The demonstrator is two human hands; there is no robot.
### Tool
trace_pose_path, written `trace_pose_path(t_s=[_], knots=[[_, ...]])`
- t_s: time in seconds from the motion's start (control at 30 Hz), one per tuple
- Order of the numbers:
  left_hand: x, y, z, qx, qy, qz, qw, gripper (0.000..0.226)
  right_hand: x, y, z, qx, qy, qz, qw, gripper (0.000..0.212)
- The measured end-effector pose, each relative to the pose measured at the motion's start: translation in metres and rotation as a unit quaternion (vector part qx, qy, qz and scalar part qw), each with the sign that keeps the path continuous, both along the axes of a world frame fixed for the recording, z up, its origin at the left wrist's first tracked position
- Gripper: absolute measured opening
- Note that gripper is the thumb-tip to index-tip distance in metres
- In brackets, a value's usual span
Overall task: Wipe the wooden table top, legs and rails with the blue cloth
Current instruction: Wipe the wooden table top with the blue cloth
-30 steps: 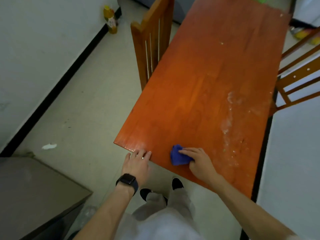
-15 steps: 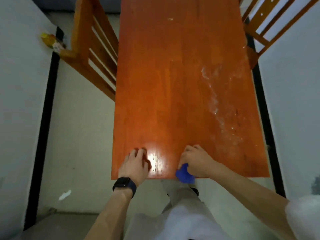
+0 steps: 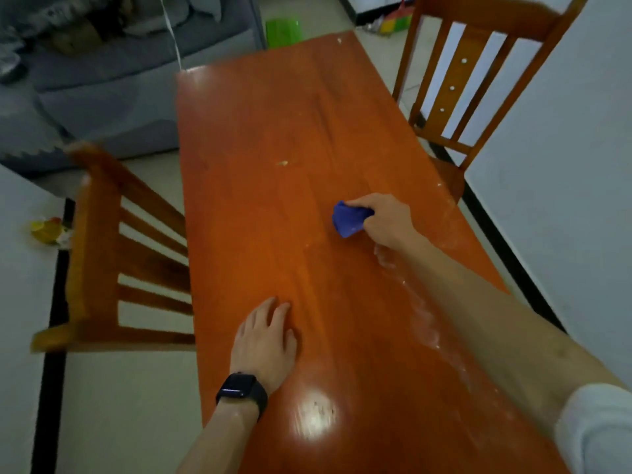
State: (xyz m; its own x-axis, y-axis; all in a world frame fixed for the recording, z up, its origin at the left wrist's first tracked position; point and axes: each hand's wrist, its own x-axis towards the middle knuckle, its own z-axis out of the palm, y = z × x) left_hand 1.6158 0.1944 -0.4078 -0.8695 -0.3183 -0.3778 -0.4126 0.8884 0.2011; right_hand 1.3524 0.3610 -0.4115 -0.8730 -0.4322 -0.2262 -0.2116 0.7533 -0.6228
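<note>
Your right arm stretched far across the counter (image 3: pixel 266 131).
Right hand (image 3: pixel 386 222) clutched the blue cloth (image 3: pixel 349 220); left hand (image 3: pixel 265 340) lay flat, released.

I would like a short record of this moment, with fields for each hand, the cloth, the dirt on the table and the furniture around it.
left hand: lies flat on the table top, fingers straight; black watch on the wrist
right hand: grips the blue cloth
blue cloth: bunched, on the table top near its middle
dirt: white streak towards the right edge; small crumb farther away
furniture: left chair and right chair, one at each long side; grey sofa beyond
</note>
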Motion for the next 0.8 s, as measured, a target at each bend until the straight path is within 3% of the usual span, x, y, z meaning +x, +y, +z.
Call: trace_pose_path(t_s=[0.13, 0.3, 0.47, 0.53, 0.6, 0.7, 0.8], knots=[[-0.068, -0.018, -0.023, -0.01, 0.021, -0.069, 0.997, 0.056, 0.0, 0.0, -0.033, 0.033, 0.019, -0.042, 0.998, 0.06], [-0.153, -0.012, -0.044, 0.019, 0.095, -0.194, 0.976, 0.056, 0.116, 0.065, -0.033, 0.058, -0.013, -0.018, 0.998, 0.054], [-0.216, 0.006, -0.056, 0.042, 0.127, -0.293, 0.947, 0.056, 0.194, 0.136, 0.003, 0.206, -0.167, -0.008, 0.964, 0.041], [-0.237, 0.019, -0.061, 0.046, 0.134, -0.303, 0.943, 0.056, 0.178, 0.139, 0.01, 0.127, -0.149, -0.076, 0.978, 0.046], [-0.251, 0.034, -0.067, 0.043, 0.135, -0.299, 0.944, 0.057, 0.139, 0.128, 0.006, 0.05, -0.067, -0.145, 0.986, 0.049], [-0.255, 0.048, -0.078, 0.04, 0.145, -0.271, 0.951, 0.057, 0.061, 0.092, -0.001, 0.043, 0.014, -0.193, 0.98, 0.051], [-0.256, 0.047, -0.088, 0.04, 0.169, -0.256, 0.951, 0.051, 0.007, 0.058, -0.012, 0.047, 0.005, -0.204, 0.978, 0.047]])
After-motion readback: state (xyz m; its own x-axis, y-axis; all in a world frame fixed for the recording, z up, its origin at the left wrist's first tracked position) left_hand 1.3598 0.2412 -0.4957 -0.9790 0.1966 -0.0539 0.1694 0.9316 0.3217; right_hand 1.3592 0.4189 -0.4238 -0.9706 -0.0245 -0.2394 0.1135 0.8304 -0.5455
